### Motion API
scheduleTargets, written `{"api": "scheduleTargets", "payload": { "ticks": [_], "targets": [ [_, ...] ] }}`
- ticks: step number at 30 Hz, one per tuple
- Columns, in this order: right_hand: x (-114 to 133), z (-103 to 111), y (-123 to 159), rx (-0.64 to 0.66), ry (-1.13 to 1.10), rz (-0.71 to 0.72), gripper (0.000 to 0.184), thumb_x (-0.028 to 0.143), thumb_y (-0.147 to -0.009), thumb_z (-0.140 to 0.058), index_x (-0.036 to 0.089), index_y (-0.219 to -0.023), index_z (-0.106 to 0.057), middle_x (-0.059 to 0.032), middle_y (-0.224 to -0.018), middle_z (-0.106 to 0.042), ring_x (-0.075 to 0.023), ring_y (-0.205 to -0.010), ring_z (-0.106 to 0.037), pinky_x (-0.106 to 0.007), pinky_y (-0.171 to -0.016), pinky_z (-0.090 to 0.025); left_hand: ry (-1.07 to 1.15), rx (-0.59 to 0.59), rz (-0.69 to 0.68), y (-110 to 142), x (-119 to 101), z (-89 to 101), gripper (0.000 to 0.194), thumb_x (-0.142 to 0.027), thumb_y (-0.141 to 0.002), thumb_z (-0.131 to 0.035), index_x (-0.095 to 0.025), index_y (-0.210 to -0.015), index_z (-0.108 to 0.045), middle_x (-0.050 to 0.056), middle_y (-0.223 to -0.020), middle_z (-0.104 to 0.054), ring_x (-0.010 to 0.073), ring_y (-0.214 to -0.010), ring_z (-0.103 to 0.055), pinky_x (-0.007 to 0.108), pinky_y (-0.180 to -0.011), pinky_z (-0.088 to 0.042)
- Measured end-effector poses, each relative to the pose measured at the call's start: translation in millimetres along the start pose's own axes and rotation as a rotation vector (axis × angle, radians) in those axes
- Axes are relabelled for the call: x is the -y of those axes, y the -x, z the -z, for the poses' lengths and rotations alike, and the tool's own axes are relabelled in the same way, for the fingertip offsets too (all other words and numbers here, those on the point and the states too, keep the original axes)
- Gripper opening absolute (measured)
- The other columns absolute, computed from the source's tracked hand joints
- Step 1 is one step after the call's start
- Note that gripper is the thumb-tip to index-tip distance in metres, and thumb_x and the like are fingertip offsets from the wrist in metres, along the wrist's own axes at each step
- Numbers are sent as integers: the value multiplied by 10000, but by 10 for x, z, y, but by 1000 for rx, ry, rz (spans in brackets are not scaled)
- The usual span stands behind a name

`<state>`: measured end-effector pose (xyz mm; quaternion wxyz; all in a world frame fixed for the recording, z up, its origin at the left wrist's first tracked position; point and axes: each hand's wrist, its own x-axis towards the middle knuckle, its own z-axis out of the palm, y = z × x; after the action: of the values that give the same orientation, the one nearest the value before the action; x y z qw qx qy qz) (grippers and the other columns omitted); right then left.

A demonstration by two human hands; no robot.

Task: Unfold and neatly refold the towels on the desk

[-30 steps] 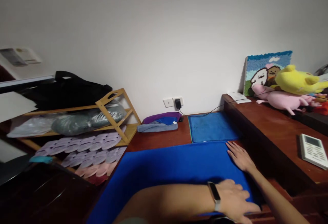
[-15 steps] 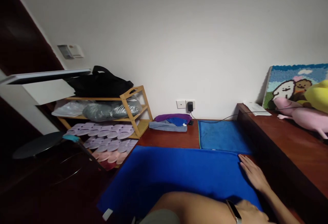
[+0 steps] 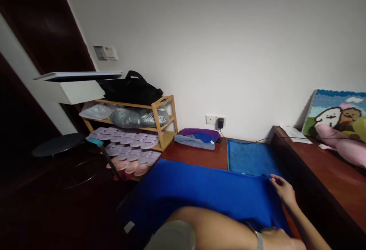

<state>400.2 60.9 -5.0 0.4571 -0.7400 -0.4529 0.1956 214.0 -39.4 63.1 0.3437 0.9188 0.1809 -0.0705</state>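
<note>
A large bright blue cloth (image 3: pixel 200 183) is spread over the reddish-brown wooden surface, with a white tag (image 3: pixel 129 226) at its front left. My right hand (image 3: pixel 284 193) pinches the cloth's far right corner between thumb and fingertips, slightly raised. My left hand (image 3: pixel 276 236), beyond a wristband (image 3: pixel 259 239), is closed at the near right edge of the cloth, where the fabric puckers. Its fingertips are mostly hidden. Just behind lies a smaller flat blue cloth (image 3: pixel 251 156) with a green edge.
Folded purple and blue cloths (image 3: pixel 197 138) lie by the wall below a plugged-in black adapter (image 3: pixel 220 123); its cord runs right. To the left stand a wooden rack (image 3: pixel 161 124) with slippers and a black stool (image 3: pixel 58 144). A pink plush toy (image 3: pixel 340 145) rests on the raised ledge (image 3: pixel 323 162).
My right hand has gone from lying flat on the cloth's far corner to pinching and lifting it. The cloth's right edge has pulled inward. The view has shifted left.
</note>
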Motion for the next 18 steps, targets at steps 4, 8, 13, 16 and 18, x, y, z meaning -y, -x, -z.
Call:
{"api": "scheduleTargets", "payload": {
  "ticks": [4,8,13,16,18],
  "targets": [
    [533,-220,-18,136,-96,59,603,594,-658,-534,157,-998,-772,-65,-720,-727,-224,-642,-664,-323,-575,-509,247,-41,158,714,205,308,502,-368,-636,-870,-263,-1056,-616,-63,-736,-677,208,-752,-706,308,-726,-549],
    [1257,-631,148,414,-160,222,583,616,-759,-512,146,-997,-763,-21,-637,-670,-179,-574,-604,-311,-570,-496,745,-167,358,1710,568,508,757,-429,-401,-993,-224,-1008,-589,-52,-659,-669,193,-600,-664,365,-692,-553],
    [2328,-1481,578,574,-153,432,453,494,-834,-525,177,-1062,-755,-51,-876,-771,-204,-764,-707,-329,-738,-555,1066,-489,361,3223,820,531,638,-564,-440,-950,-175,-808,-602,19,-661,-692,209,-631,-691,382,-705,-550],
    [2944,-2188,879,638,-39,645,385,371,-853,-512,200,-1106,-747,-54,-981,-777,-208,-842,-717,-336,-810,-559,1082,-703,426,4017,927,370,587,-576,-531,-903,-180,-830,-590,-3,-649,-677,226,-641,-713,377,-694,-556],
    [3289,-2716,1073,665,24,753,336,319,-857,-528,220,-1082,-757,-54,-1013,-773,-213,-888,-712,-341,-861,-550,1055,-857,497,4430,1079,201,540,-584,-595,-855,-190,-834,-573,-18,-635,-661,219,-616,-708,339,-647,-541]
  ]
}}
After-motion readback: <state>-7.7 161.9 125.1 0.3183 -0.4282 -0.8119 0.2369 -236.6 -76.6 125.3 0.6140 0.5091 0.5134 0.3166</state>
